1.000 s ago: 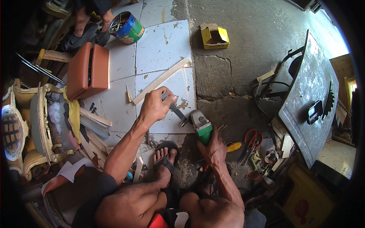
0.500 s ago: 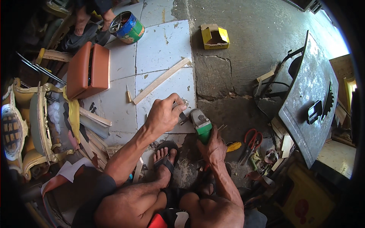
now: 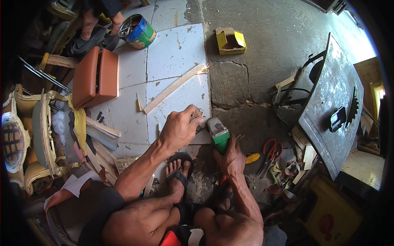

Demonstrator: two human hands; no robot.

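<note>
My right hand [image 3: 230, 159] is wrapped round the green body of an angle grinder [image 3: 220, 135], its grey metal head pointing away from me. My left hand [image 3: 180, 128] pinches a small flat dark metal piece [image 3: 200, 128] beside the left side of the grinder head. Fingers and the grinder head hide most of the piece, and the disc hardly shows. Orange sparks [image 3: 202, 70] show farther off, by the far end of a wooden strip [image 3: 172, 89] lying on the white tiles. An awl [image 3: 139, 103] with a wooden handle lies beside the strip's near end.
A brown padded box [image 3: 96, 78] and a paint can [image 3: 137, 32] stand at the left, near another person's feet [image 3: 88, 24]. To the right are a metal saw table [image 3: 328, 106] with a toothed blade, red-handled scissors [image 3: 271, 153] and a yellow carton [image 3: 230, 42].
Sparks have appeared by the far end of the wooden strip. My left hand has tilted slightly, bringing the metal piece closer to the grinder head. The grinder has barely moved.
</note>
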